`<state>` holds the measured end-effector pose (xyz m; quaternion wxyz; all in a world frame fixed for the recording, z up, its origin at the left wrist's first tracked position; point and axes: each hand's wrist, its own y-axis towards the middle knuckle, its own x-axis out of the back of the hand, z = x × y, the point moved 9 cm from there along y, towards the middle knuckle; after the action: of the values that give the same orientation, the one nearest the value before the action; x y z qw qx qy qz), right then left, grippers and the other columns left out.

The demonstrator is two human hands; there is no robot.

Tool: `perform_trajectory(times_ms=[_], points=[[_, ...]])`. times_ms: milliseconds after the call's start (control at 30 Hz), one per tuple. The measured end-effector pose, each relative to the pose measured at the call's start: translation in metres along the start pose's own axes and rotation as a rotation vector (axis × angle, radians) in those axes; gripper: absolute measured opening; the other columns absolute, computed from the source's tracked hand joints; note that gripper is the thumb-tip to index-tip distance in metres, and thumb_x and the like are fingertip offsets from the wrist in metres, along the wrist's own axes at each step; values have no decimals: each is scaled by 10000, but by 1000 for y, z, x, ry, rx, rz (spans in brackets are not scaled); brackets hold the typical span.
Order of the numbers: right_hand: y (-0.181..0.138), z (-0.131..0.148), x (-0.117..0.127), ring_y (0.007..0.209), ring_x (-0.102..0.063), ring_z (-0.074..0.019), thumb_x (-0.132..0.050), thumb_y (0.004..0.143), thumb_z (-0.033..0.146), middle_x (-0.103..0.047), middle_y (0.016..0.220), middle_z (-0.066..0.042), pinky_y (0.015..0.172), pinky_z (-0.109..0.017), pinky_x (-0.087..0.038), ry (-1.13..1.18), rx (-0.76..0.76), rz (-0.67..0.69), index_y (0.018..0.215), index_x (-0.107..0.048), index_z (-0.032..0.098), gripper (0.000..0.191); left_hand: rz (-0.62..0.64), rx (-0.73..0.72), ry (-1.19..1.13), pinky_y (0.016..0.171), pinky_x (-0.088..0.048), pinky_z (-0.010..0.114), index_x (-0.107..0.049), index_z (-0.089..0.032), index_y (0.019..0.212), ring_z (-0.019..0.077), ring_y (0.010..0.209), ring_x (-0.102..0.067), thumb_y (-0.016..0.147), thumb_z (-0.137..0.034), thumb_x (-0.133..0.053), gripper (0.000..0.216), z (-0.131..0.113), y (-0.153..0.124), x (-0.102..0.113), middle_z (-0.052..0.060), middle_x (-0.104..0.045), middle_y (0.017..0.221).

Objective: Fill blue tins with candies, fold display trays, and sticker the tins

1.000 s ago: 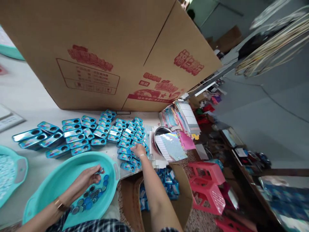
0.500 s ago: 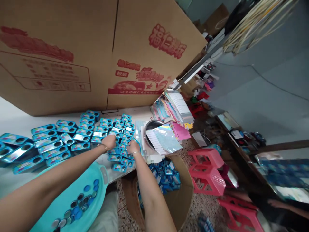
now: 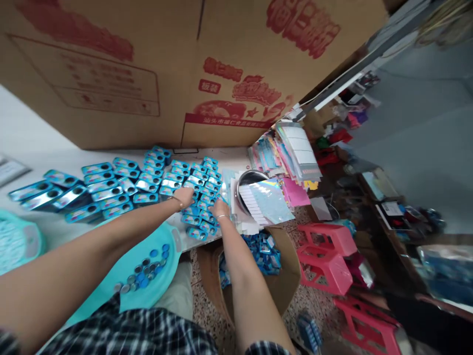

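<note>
Carton (image 3: pixel 173 44) bears red print, "板装" legible. Blue tins (image 3: pixel 148 183) stand on the desk (image 3: pixel 25 123), labels unreadable. Left hand (image 3: pixel 184 196) and right hand (image 3: pixel 219 208) reach the tins; grip closure cannot be determined.

Left arm (image 3: pixel 99 241) and right arm (image 3: pixel 244 271) outstretched forward, left hand (image 3: pixel 184 196) near right hand (image 3: pixel 220 207)

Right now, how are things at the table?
Left hand, right hand at blue tins. Grips unclear. Tins close together. Large carton behind, clear of both hands.
</note>
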<state>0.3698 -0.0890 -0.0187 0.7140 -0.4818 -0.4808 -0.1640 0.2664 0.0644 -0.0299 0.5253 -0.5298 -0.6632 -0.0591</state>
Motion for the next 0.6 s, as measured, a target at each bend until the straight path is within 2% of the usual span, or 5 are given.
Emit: perform_trajectory(times_ms=[167,267,333,467,600], points=[[-81,41,-5,927,-644,-245,-380,997,322,-693,1044,-138,752,-331,-421,-46,232,-83,1248,-527,173,328,-100,-34,-109,852,-440,313,-620,-207,1123,241,1026,-633,967,-470,-389,383,59,-99,-1,88,-698,1041],[-148,104,-54,950,-642,-227,-447,966,340,-699,1050,-72,762,-310,-449,-81,504,-3,1169,-579,239,262,-55,8,-132,756,-456,323,-652,-174,1008,251,853,-664,927,-324,-423,285,105,-166,-45,98,-702,914],[-180,148,-99,977,-636,-250,-501,925,276,-695,1064,-97,761,-335,-476,-144,668,91,1136,-609,214,245,-39,12,-144,792,-464,323,-615,-153,1115,250,930,-651,846,-206,-491,301,121,-193,-80,131,-661,1088],[-184,199,-158,1105,-594,-323,-449,889,92,-649,1126,-246,801,-439,-501,-268,747,170,1061,-647,53,265,-60,4,-154,878,-452,324,-622,-168,1013,242,1030,-603,811,-97,-425,291,129,-201,-124,128,-609,1067],[-166,214,-175,1030,-652,-295,-567,813,81,-715,1015,-189,810,-433,-521,-292,750,251,875,-692,103,142,-89,1,-175,846,-456,331,-608,-188,841,247,968,-621,793,-89,-422,216,135,-195,-124,116,-620,985]])
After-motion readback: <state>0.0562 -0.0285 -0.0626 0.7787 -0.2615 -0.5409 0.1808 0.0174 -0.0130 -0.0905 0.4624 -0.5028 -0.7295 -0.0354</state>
